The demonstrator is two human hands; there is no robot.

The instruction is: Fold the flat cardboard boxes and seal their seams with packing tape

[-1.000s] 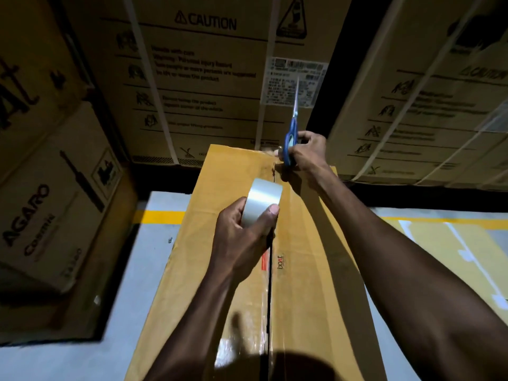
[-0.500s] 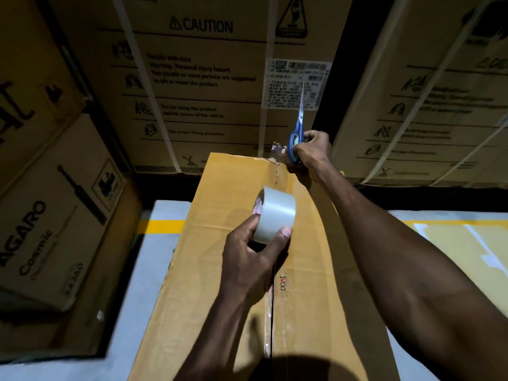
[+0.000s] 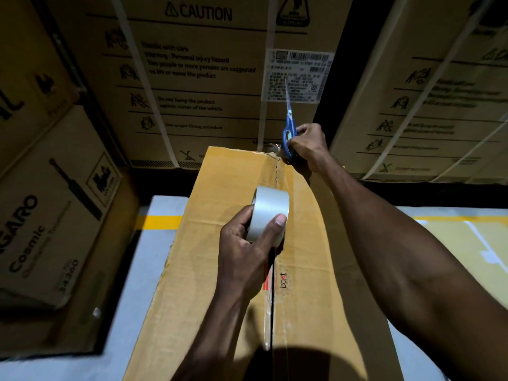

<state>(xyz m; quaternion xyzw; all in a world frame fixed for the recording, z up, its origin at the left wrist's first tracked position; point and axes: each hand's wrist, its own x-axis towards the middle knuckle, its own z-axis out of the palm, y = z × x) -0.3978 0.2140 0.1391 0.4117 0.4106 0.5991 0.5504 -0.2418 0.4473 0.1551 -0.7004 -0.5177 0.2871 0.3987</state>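
A long tan cardboard box (image 3: 220, 270) fills the middle of the view, running from the bottom edge at six o'clock up toward twelve o'clock, its two top flaps meeting at a dark centre seam (image 3: 271, 312). The left hand (image 3: 247, 257), at the centre of the frame, has its grip curled round a roll of clear packing tape (image 3: 270, 213), thumb on the near side and fingers behind, holding it just above the seam. A glossy strip of tape (image 3: 284, 182) appears to run from the roll along the seam to the box's far edge at about one o'clock. There the right hand (image 3: 309, 145) has its grip closed round the blue handles of a pair of scissors (image 3: 288, 127), the blades pointing up toward twelve o'clock; whether the blades are parted is too small to tell. Tall printed brown cartons (image 3: 192, 78) stand behind, and a grey floor with a yellow line (image 3: 158, 221) lies at nine o'clock. The box looks folded and its far half taped; judging by the dark gap, the near seam seems unsealed, and cutting the strip is probably at hand.
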